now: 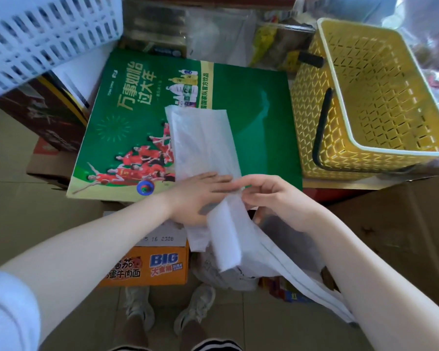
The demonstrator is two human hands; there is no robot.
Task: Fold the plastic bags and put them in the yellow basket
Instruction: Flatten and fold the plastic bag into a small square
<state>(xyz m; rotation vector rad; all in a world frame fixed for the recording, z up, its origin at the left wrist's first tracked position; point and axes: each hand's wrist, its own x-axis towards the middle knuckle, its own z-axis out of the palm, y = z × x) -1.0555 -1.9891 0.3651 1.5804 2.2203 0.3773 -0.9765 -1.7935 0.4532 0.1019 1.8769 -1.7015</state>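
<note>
- Here, a person stands over a green printed cardboard carton (pixel 251 127), folding a thin white translucent plastic bag (pixel 203 143) that lies lengthwise on the carton's top as a long narrow strip, its near end spilling off the carton's front edge.
- The left hand (pixel 195 196) lies flat, fingers straight, pressing the strip near the carton's front edge; it curls round nothing.
- The right hand (pixel 271 196) has its fingers bent, and thumb and forefinger appear to pinch the bag's edge just beside the left fingertips.
- The hanging end (pixel 226 247) droops below both hands, towards other loose white bags (pixel 302 269) lower down.
- Risk: the slippery film could slide off the glossy carton or spring open if the pressing palm lifts before a crease sets; the dangling end may also drag the strip crooked.
- The yellow lattice plastic basket with a black handle (pixel 312 117) sits just right of the carton, apparently holding no bags so far.
</note>
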